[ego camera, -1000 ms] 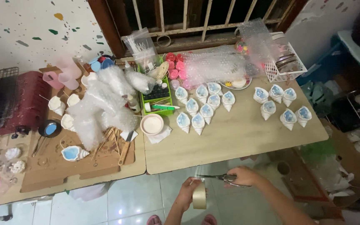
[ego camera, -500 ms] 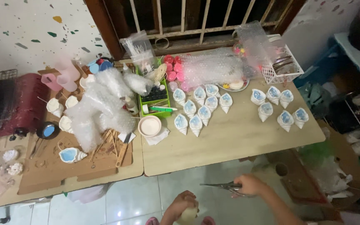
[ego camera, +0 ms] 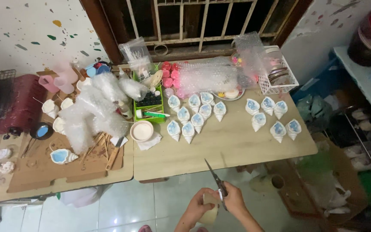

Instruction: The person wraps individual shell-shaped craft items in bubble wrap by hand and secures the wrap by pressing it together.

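- Fingers (ego camera: 232, 202) of my right hand (ego camera: 233, 201) are closed around the handles of a pair of scissors (ego camera: 216, 182), whose blades stand slightly parted and point up and to the far left, toward the near edge of the table.
- Left hand (ego camera: 195, 209) is curled around a roll of tape (ego camera: 210, 207), held just left of the right hand, the two hands touching over the roll.
- Both hands sit low and near, over the tiled floor (ego camera: 151, 202), just short of the wooden table (ego camera: 220, 148).
- On that table, far from my hands, I see a cluster of white-and-blue shell-shaped pieces (ego camera: 194, 114), and a second group (ego camera: 272, 116) to their right.
- Left of the first cluster stands a small white bowl (ego camera: 142, 130), with a green tray (ego camera: 150, 103) just beyond it.
- Further left, crumpled bubble wrap (ego camera: 93, 109) is piled over a cardboard sheet (ego camera: 44, 167), where one more blue shell (ego camera: 63, 156) lies.
- At the far right edge of the table stands a white basket (ego camera: 280, 75), and bubble wrap (ego camera: 209, 77) covers pink items beside it.
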